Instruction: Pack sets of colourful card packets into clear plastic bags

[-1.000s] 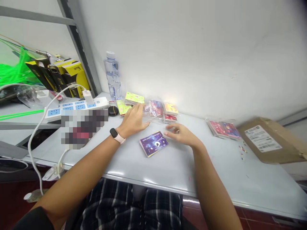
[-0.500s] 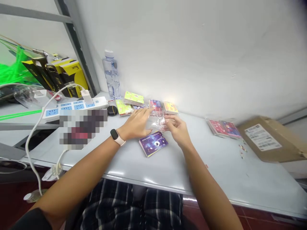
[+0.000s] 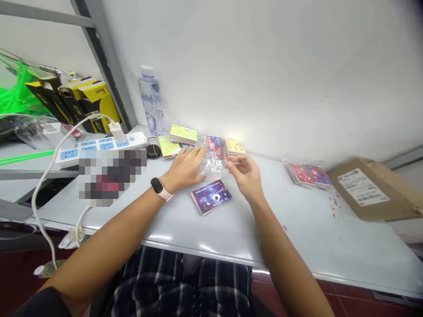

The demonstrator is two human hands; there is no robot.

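A clear plastic bag [image 3: 213, 164] is stretched between my two hands, above the table. My left hand [image 3: 187, 168], with a pale-strapped band on its wrist, is closed on the bag's left side; its fingertips are partly hidden. Thumb and fingers of my right hand [image 3: 243, 174] pinch the bag's right edge. Just below lies a stack of purple space-pattern cards [image 3: 212, 197], flat and touched by neither hand. Behind the bag are a red and blue card pack [image 3: 213, 145] and a yellow card stack [image 3: 235, 146]. Green card stacks [image 3: 183, 133] sit beyond my left hand.
A water bottle [image 3: 151, 101] stands against the wall. Left of it are a white power strip [image 3: 99, 147] with a cable and a small black case [image 3: 153, 151]. To the right lie bagged card packs [image 3: 308, 175] and a cardboard box [image 3: 373, 191].
My right hand has shifted slightly outward with the bag's edge still in its fingers. My left hand has moved slightly left. The purple card stack has stayed in place.
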